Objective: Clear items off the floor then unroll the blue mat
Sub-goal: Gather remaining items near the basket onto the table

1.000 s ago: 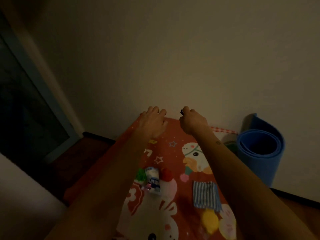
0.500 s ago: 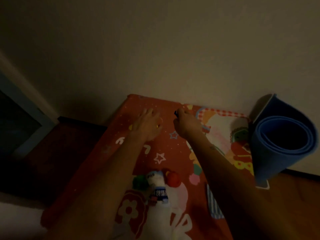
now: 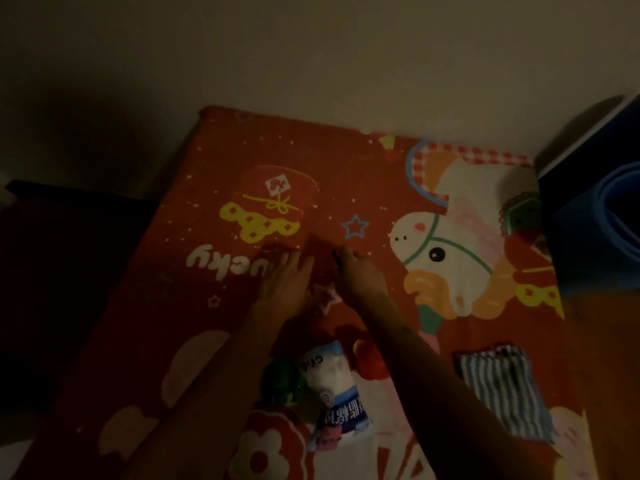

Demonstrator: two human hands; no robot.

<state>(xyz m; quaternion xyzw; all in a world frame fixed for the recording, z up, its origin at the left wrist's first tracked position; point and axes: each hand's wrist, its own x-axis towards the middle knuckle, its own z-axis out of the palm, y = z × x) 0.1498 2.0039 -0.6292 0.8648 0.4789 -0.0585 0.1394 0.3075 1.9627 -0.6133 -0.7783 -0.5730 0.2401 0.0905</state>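
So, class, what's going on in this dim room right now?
A person leans over a red cartoon play mat laid on the floor against the wall. The left hand lies flat on it with fingers straight; the right hand pinches a small dark thing, too dim to identify. Nearer the person, a white packet, a green toy, a red toy and a striped cloth lie on the mat. The blue mat stands rolled up at the right.
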